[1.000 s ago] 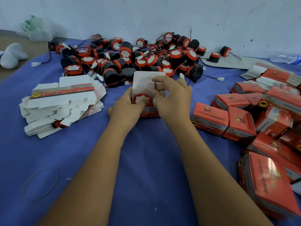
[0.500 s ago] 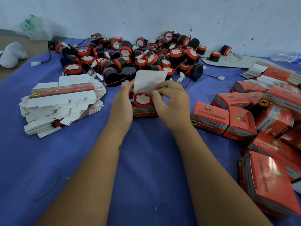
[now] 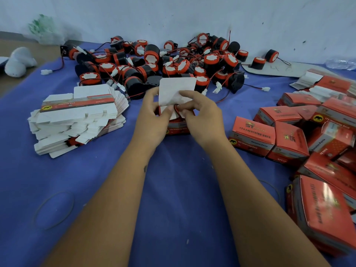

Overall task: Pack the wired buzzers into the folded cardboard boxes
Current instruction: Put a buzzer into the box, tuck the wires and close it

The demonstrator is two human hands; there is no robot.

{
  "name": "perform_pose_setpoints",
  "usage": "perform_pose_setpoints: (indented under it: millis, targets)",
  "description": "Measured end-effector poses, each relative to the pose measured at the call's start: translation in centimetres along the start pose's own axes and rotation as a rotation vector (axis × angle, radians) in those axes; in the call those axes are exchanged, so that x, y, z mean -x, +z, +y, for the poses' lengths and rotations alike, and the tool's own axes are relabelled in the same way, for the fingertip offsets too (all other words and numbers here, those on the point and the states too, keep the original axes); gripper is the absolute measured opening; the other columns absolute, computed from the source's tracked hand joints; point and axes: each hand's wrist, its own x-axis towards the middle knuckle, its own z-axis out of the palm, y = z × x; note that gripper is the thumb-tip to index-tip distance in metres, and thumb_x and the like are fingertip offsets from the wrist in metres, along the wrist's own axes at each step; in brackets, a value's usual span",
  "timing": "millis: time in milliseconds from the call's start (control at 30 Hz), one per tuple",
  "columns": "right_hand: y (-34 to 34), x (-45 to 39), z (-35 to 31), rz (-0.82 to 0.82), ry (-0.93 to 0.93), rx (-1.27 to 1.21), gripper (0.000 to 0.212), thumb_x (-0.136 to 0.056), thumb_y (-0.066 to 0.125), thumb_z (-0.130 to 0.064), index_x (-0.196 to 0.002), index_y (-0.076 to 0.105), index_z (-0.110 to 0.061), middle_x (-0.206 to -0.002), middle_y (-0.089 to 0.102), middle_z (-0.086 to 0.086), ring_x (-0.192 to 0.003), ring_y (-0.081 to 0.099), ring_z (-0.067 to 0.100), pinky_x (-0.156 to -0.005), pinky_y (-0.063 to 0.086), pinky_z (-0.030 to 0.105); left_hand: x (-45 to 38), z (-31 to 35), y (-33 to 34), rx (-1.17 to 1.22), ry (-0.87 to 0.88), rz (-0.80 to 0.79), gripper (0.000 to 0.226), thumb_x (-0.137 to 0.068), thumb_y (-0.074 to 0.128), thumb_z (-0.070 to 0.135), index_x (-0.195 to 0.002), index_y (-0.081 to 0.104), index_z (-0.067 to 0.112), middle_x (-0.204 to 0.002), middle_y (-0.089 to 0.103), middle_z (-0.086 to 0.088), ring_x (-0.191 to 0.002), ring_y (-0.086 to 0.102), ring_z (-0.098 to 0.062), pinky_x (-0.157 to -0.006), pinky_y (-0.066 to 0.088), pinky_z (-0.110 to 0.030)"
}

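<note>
Open box (image 3: pixel 176 126) stands on the blue cloth (image 3: pixel 173 189) at centre, white lid flap (image 3: pixel 176 89) upright. Left hand (image 3: pixel 154 116) grips the box's left side, thumb curled over a side flap. Right hand (image 3: pixel 200 116) pinches the red wire (image 3: pixel 176 108) at the box mouth — buzzer itself hidden between the hands. Loose buzzers (image 3: pixel 163 62) heaped just behind; packed boxes (image 3: pixel 252 134) to the right, flat cartons (image 3: pixel 77 116) to the left.

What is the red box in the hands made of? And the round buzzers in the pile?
The box looks like thin cardboard: glossy red print outside, plain white inside its raised flap. The buzzers look like hard plastic, matt black bodies with red rims; the white faces might be paper or plastic.
</note>
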Motion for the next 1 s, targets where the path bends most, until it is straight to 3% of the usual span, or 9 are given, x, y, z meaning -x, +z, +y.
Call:
perform_pose_setpoints:
  millis: [167,233,367,467,633,733,800,867,1000]
  targets:
    - [-0.2,0.0,0.6,0.095,0.101,-0.193,0.05,-0.086,0.068,-0.004,-0.119,0.041,-0.03,-0.11,0.05,-0.004,-0.091,0.056,0.004,-0.061,0.047,0.007,-0.3,-0.2,-0.3,0.112,0.013,0.021,0.034,-0.096,0.055,0.003,-0.103,0.055,0.036,-0.094,0.073,0.013,-0.085,0.069,-0.005,-0.072,0.056,-0.022]
    - [-0.2,0.0,0.7,0.081,0.093,-0.199,0.051,-0.087,0.067,-0.004,-0.124,0.044,-0.031,-0.117,0.039,-0.004,-0.095,0.055,0.001,-0.065,0.047,0.005,-0.4,-0.3,-0.4,0.07,0.036,0.024,0.033,-0.093,0.058,0.0,-0.089,0.057,0.033,-0.092,0.073,0.011,-0.086,0.067,-0.003,-0.072,0.054,-0.021]
    - [-0.6,0.2,0.9,-0.016,0.087,-0.314,0.037,-0.09,0.046,0.008,-0.104,0.071,-0.015,-0.117,0.059,0.0,-0.106,0.057,0.008,-0.085,0.049,0.014,-0.5,-0.4,-0.5,-0.01,0.041,0.049,0.036,-0.087,0.065,-0.005,-0.074,0.057,0.028,-0.108,0.07,0.0,-0.1,0.066,-0.006,-0.068,0.054,-0.018]
    - [-1.3,0.3,1.2,-0.05,0.14,-0.447,0.046,-0.081,0.039,0.012,-0.103,0.074,-0.008,-0.12,0.063,0.005,-0.115,0.055,0.014,-0.088,0.049,0.017,-0.7,-0.3,-1.2,0.008,-0.016,0.001,0.032,-0.088,0.063,-0.006,-0.073,0.062,0.023,-0.109,0.069,0.001,-0.097,0.067,-0.001,-0.065,0.053,-0.014]
    - [-2.5,0.3,1.7,-0.198,0.157,-0.366,0.05,-0.081,0.039,0.007,-0.107,0.072,-0.02,-0.113,0.059,-0.02,-0.13,0.039,0.006,-0.093,0.036,0.006,-1.2,0.5,-3.0,0.195,-0.23,-0.062,0.024,-0.091,0.05,-0.001,-0.089,0.071,0.009,-0.124,0.066,-0.01,-0.11,0.063,-0.018,-0.077,0.057,-0.02]
    - [-2.9,0.4,1.8,-0.296,0.122,-0.308,0.033,-0.095,0.049,-0.008,-0.116,0.07,-0.021,-0.121,0.057,-0.018,-0.127,0.043,0.004,-0.101,0.037,0.017,-0.6,0.3,-3.7,-0.068,-0.116,-0.084,0.02,-0.091,0.061,0.019,-0.084,0.076,0.031,-0.129,0.063,0.003,-0.109,0.061,-0.01,-0.093,0.051,-0.028]
    - [-3.0,0.5,2.0,-0.347,0.064,-0.21,0.028,-0.096,0.059,-0.016,-0.122,0.067,-0.023,-0.125,0.052,-0.018,-0.118,0.048,-0.002,-0.099,0.044,0.021,-0.4,0.3,-3.8,-0.238,-0.002,-0.075,0.019,-0.09,0.067,0.019,-0.08,0.073,0.034,-0.124,0.063,0.009,-0.102,0.058,0.003,-0.083,0.046,-0.012]
    - [-3.3,0.5,2.2,-0.388,0.047,-0.194,0.032,-0.092,0.066,-0.02,-0.123,0.065,-0.026,-0.125,0.048,-0.02,-0.114,0.047,-0.008,-0.094,0.047,0.016,-0.3,0.4,-3.7,-0.33,0.069,-0.079,0.019,-0.09,0.068,0.017,-0.081,0.07,0.034,-0.12,0.063,0.013,-0.098,0.056,0.007,-0.074,0.04,-0.006]
    - [-3.3,0.4,2.5,-0.368,0.018,-0.165,0.037,-0.087,0.071,-0.022,-0.122,0.065,-0.032,-0.129,0.049,-0.018,-0.114,0.046,-0.01,-0.088,0.044,0.004,0.1,0.4,-4.1,-0.319,0.092,-0.164,0.013,-0.086,0.074,0.02,-0.097,0.071,0.025,-0.117,0.064,0.014,-0.105,0.058,0.007,-0.082,0.046,-0.009]
